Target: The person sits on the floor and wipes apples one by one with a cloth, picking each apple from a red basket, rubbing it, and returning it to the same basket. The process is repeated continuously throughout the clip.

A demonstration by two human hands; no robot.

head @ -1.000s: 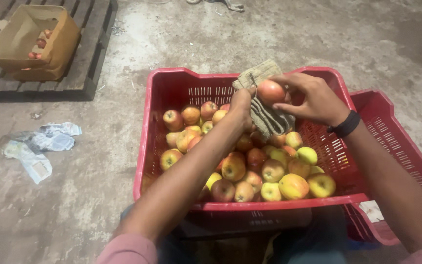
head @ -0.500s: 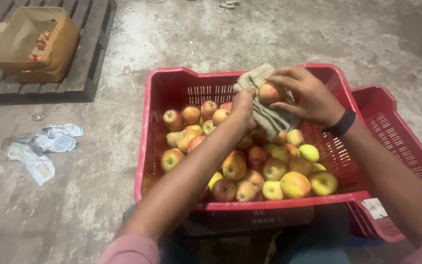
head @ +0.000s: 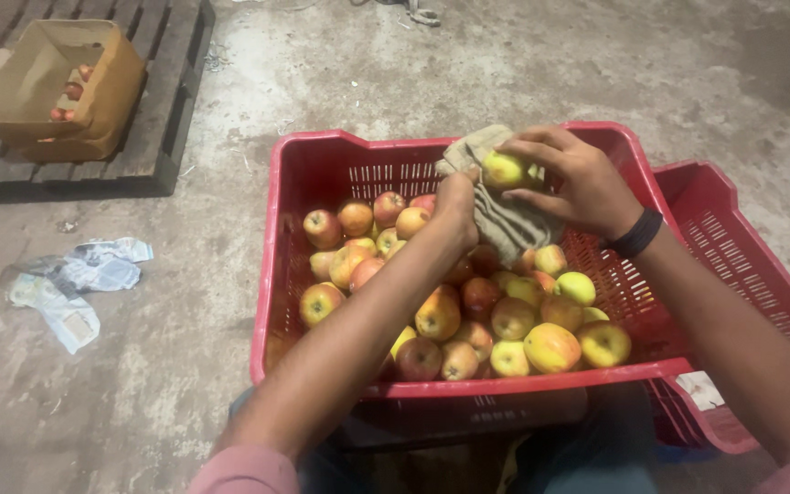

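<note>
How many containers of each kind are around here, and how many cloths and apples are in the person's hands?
Red plastic crates: 2, one holding apples and one beside it
Cardboard box: 1
Cloth: 1, held in the left hand
Apple in hand: 1, held by the right hand
Total: 5

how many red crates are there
2. One red crate sits in front of the person, full of apples, under both hands. A second red crate lies to its right, partly hidden behind the right arm. More may be out of frame.
</note>
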